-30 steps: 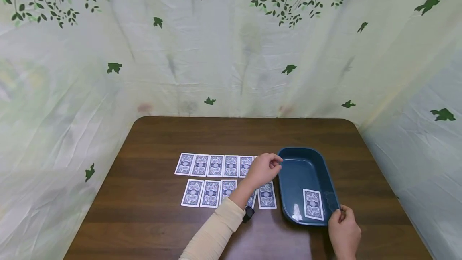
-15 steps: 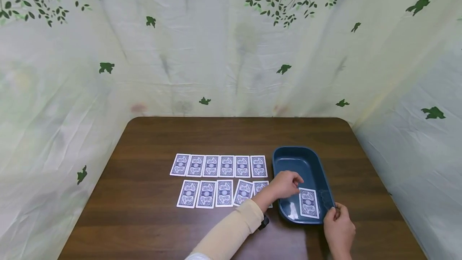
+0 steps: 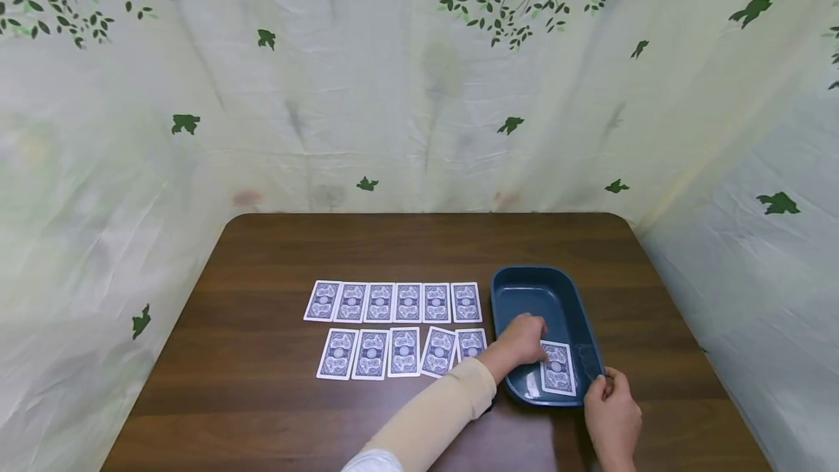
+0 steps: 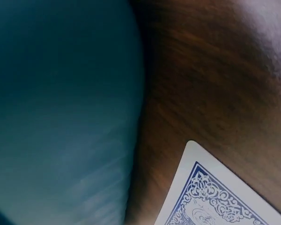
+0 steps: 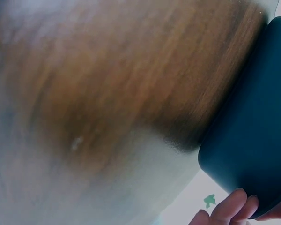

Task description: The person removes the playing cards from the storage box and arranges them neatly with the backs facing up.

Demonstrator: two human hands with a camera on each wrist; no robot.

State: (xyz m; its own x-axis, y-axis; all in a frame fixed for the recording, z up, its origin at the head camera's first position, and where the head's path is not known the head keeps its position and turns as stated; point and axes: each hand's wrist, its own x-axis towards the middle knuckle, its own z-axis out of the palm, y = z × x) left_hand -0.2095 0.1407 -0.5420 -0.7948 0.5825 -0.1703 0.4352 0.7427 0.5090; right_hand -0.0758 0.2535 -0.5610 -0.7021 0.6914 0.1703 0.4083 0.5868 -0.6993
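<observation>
A blue rectangular tray [image 3: 534, 277] stands at the right of the table. Inside it, towards the near end, one playing card [image 3: 558, 370] lies with its blue-and-white patterned back up. My left hand [image 3: 521, 341] reaches over the tray's left rim, loosely bent fingers at the card's upper left edge; the card still looks flat. With the thumb and fingers, my right hand [image 3: 613, 417] pinches the tray's near right rim. Its fingertips [image 5: 230, 206] also show beside the tray's dark wall [image 5: 253, 126] in the right wrist view. No left fingers show in the left wrist view.
Left of the tray, several playing cards lie back up in a far row [image 3: 408, 303] and a near row [image 3: 403, 352]. My left sleeve [image 3: 432, 414] partly covers the near row's right end. Behind the brown wooden table [image 3: 367, 246] hangs a leaf-patterned curtain [image 3: 419, 93].
My left hand has come nearer and to the right, from the tray's far left rim down to the card inside. The right hand stays at the rim. The head view has shifted slightly.
</observation>
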